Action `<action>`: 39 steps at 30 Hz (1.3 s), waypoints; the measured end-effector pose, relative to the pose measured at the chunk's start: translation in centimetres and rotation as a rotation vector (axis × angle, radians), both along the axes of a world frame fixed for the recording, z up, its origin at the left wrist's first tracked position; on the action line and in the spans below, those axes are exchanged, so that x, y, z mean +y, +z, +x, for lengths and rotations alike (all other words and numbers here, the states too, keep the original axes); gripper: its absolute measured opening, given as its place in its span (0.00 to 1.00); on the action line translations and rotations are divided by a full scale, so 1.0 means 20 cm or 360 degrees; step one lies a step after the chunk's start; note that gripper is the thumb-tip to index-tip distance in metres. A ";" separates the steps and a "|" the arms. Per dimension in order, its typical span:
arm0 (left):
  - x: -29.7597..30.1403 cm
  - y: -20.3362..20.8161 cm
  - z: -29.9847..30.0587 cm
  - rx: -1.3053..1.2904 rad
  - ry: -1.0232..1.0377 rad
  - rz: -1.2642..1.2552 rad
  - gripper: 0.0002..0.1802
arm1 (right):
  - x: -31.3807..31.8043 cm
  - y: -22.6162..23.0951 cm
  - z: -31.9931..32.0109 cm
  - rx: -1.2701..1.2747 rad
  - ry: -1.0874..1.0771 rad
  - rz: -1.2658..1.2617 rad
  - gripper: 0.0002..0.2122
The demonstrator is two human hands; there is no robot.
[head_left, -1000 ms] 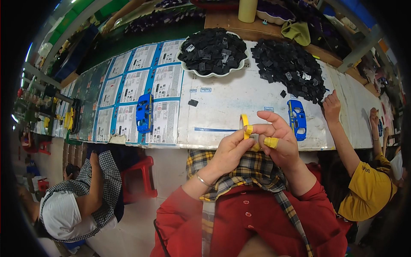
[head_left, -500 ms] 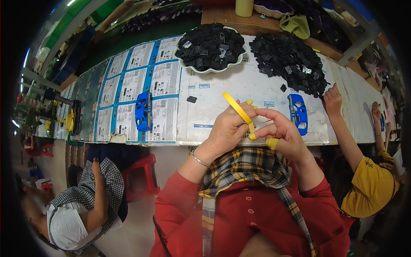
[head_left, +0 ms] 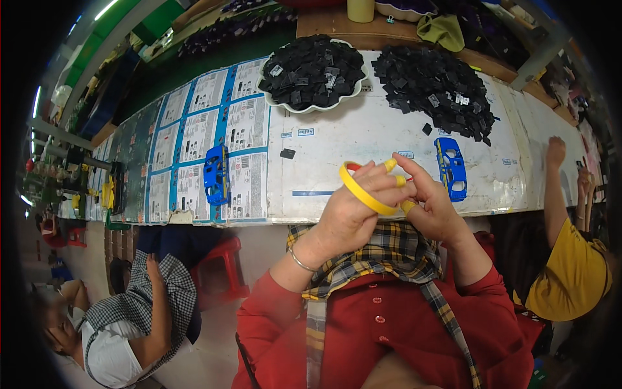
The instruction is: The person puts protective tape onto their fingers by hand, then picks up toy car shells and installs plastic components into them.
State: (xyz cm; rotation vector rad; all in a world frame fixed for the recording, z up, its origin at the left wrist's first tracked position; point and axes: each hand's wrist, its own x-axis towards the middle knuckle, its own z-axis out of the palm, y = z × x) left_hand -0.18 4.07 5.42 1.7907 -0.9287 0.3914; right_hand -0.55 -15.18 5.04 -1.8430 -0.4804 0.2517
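My left hand (head_left: 353, 211) and my right hand (head_left: 433, 206) meet just above the table's near edge. A roll of yellow tape (head_left: 351, 185) hangs tilted at my left hand, around its fingers. Yellow tape also wraps several fingertips. The right index finger and thumb close around the tips of the left fingers; what lies between them is hidden, apart from a thin sliver of red. On the table, a blue toy car body (head_left: 451, 170) lies right of my hands, and another blue toy car body (head_left: 216, 174) lies to the left on printed card sheets.
A scalloped white bowl (head_left: 312, 109) heaped with black plastic pieces stands at the back, beside a loose pile of black pieces (head_left: 433, 91). One black piece (head_left: 287, 153) lies alone. A person in yellow (head_left: 567, 272) works at right; another in a checked apron (head_left: 155, 292) sits at left.
The tape strip stretched between my hands no longer shows. My left fingers have turned toward the right hand, and the hands have closed together. The co-worker's arm at right has moved away from the pile.
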 end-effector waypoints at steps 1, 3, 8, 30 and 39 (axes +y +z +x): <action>0.00 0.00 -0.02 0.0010 -0.0041 0.0002 0.22 | 0.00 -0.01 0.00 -0.0069 0.0008 -0.0021 0.34; -0.01 -0.01 -0.06 0.0006 -0.0099 -0.0005 0.22 | 0.01 -0.05 0.01 -0.0120 -0.0011 0.0098 0.34; 0.00 -0.06 -0.15 0.0116 -0.0230 -0.0023 0.15 | 0.00 -0.01 0.00 0.0005 -0.0076 0.0214 0.32; 0.05 -0.13 -0.22 0.1460 -0.0047 -0.0889 0.14 | 0.10 0.02 -0.05 -0.0291 0.0052 0.0200 0.27; 0.00 -0.05 -0.20 0.1520 -0.0022 -0.1223 0.19 | 0.15 0.04 -0.02 -0.0827 0.0139 -0.0013 0.27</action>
